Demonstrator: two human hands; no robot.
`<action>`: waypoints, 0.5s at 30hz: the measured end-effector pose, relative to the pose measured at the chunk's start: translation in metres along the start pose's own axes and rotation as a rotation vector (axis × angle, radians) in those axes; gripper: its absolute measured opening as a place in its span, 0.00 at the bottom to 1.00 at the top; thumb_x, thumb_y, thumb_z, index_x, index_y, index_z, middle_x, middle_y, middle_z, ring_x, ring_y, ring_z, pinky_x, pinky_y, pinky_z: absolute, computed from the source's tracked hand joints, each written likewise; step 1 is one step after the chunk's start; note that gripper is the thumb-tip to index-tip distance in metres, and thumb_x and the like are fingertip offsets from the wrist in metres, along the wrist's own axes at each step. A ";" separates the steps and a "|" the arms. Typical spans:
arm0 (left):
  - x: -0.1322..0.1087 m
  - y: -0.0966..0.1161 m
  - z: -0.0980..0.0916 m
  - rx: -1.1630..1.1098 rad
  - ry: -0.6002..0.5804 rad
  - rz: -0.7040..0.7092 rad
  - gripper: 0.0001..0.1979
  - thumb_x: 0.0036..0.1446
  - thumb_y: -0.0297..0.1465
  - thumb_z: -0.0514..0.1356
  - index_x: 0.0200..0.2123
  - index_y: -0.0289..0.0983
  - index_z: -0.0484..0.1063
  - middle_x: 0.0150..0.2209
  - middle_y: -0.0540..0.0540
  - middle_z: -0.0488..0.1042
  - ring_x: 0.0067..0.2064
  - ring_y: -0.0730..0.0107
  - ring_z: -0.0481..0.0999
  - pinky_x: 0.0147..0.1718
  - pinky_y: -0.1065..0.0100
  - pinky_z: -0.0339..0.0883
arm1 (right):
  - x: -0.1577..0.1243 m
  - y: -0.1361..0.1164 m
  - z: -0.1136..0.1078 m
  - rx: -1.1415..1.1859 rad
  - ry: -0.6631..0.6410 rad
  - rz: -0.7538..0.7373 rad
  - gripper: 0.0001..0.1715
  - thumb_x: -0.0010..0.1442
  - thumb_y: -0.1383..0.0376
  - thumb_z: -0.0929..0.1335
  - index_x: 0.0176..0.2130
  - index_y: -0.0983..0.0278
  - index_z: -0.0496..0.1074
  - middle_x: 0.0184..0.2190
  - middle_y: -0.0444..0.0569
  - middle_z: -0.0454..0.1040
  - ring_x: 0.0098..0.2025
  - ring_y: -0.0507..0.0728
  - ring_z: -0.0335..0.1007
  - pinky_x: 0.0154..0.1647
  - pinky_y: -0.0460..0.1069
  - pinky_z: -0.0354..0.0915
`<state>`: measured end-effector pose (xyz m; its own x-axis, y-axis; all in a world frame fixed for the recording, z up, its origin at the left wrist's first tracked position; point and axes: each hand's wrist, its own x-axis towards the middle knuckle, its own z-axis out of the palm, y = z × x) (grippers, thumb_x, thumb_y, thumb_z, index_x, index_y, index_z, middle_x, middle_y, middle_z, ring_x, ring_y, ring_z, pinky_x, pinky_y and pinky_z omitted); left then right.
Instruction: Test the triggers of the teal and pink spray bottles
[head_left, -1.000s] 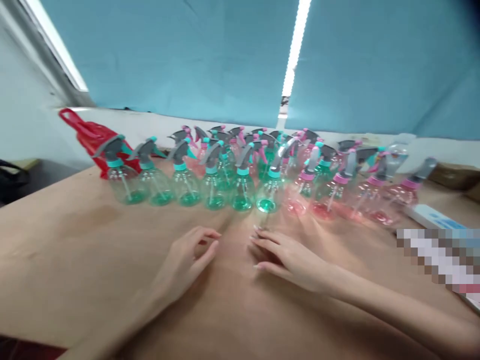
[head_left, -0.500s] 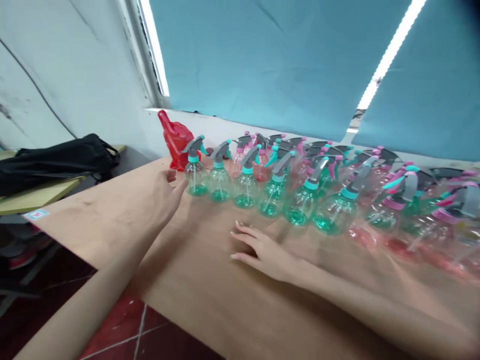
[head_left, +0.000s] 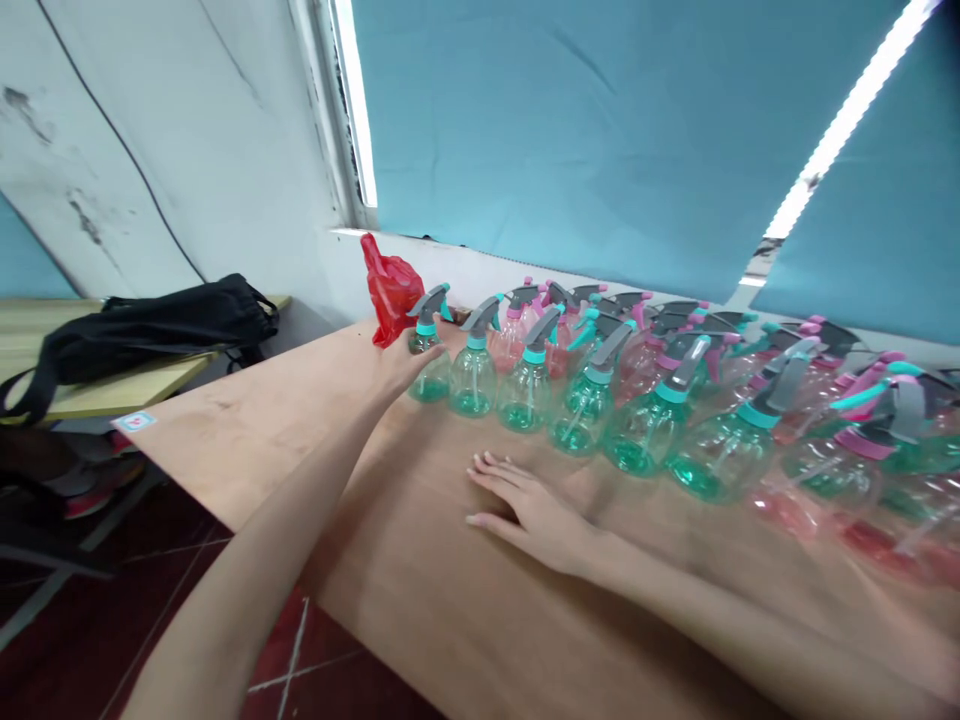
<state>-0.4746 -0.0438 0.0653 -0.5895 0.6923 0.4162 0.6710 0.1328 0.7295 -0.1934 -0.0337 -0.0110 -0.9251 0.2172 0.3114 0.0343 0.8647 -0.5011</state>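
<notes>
My left hand (head_left: 401, 368) is closed round the leftmost clear green spray bottle (head_left: 429, 388), with its thumb across the front; the fingers behind are partly hidden. That bottle stands upright, with a grey trigger head and turquoise collar. To its right runs a front row of similar green spray bottles, the nearest being a second spray bottle (head_left: 473, 388). My right hand (head_left: 536, 515) lies palm down on the wooden table (head_left: 420, 560), fingers stretched out and holding nothing, in front of the row.
Pink spray bottles (head_left: 514, 335) stand behind the green ones, and more crowd the right side. A red plastic bag (head_left: 394, 295) sits at the back left corner. A black bag (head_left: 172, 325) lies on a yellowish desk (head_left: 157, 385) to the left. Blue sheeting (head_left: 562, 130) covers the window.
My left hand has moved from beside the leftmost green bottle to a grip round it. My right hand stays low over the table, its fingers closer together. The view has shifted left.
</notes>
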 end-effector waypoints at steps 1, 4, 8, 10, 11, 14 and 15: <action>-0.001 -0.001 -0.002 0.006 0.002 0.008 0.23 0.53 0.45 0.64 0.46 0.36 0.70 0.46 0.40 0.77 0.48 0.55 0.75 0.48 0.59 0.67 | 0.000 0.001 0.001 0.001 0.002 -0.001 0.35 0.66 0.48 0.63 0.63 0.64 0.64 0.65 0.57 0.61 0.68 0.63 0.53 0.69 0.64 0.50; -0.008 -0.002 -0.010 0.033 0.029 0.015 0.22 0.53 0.45 0.64 0.44 0.36 0.70 0.44 0.41 0.77 0.47 0.55 0.75 0.47 0.59 0.67 | 0.000 0.003 0.001 0.002 0.001 -0.008 0.35 0.66 0.48 0.64 0.64 0.64 0.64 0.65 0.57 0.61 0.68 0.63 0.53 0.69 0.64 0.50; -0.031 0.001 -0.026 0.078 0.054 -0.009 0.24 0.52 0.47 0.64 0.45 0.36 0.70 0.43 0.40 0.76 0.45 0.53 0.75 0.46 0.56 0.67 | -0.003 0.000 -0.002 0.041 0.021 -0.015 0.33 0.65 0.51 0.65 0.64 0.61 0.64 0.64 0.55 0.64 0.67 0.63 0.56 0.67 0.65 0.53; -0.049 0.006 -0.033 0.094 0.057 -0.009 0.26 0.51 0.49 0.63 0.45 0.36 0.69 0.44 0.41 0.76 0.45 0.52 0.75 0.46 0.55 0.67 | -0.009 -0.005 -0.004 0.076 0.065 -0.016 0.30 0.66 0.53 0.65 0.64 0.57 0.63 0.62 0.52 0.67 0.65 0.63 0.61 0.65 0.65 0.58; -0.060 0.011 -0.035 0.099 0.059 -0.008 0.26 0.51 0.49 0.63 0.45 0.36 0.69 0.43 0.40 0.76 0.46 0.51 0.75 0.46 0.54 0.67 | -0.012 -0.008 -0.005 0.087 0.089 -0.012 0.29 0.66 0.54 0.65 0.64 0.56 0.62 0.61 0.51 0.68 0.63 0.63 0.63 0.63 0.65 0.60; -0.094 0.030 -0.037 0.102 0.050 0.010 0.25 0.50 0.49 0.64 0.42 0.36 0.69 0.41 0.42 0.75 0.45 0.52 0.75 0.47 0.53 0.67 | -0.023 -0.017 -0.007 0.091 0.152 0.017 0.32 0.66 0.54 0.66 0.65 0.54 0.59 0.61 0.51 0.68 0.62 0.64 0.65 0.61 0.65 0.62; -0.106 0.038 -0.036 0.101 0.046 0.017 0.25 0.49 0.49 0.65 0.41 0.36 0.69 0.40 0.42 0.75 0.45 0.52 0.75 0.47 0.52 0.67 | -0.027 -0.020 -0.008 0.097 0.169 0.031 0.34 0.65 0.53 0.66 0.66 0.54 0.58 0.62 0.52 0.67 0.63 0.64 0.64 0.62 0.66 0.62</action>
<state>-0.4029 -0.1374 0.0686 -0.5958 0.6623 0.4544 0.7220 0.1937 0.6643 -0.1661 -0.0530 -0.0031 -0.8471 0.3231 0.4219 0.0177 0.8107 -0.5852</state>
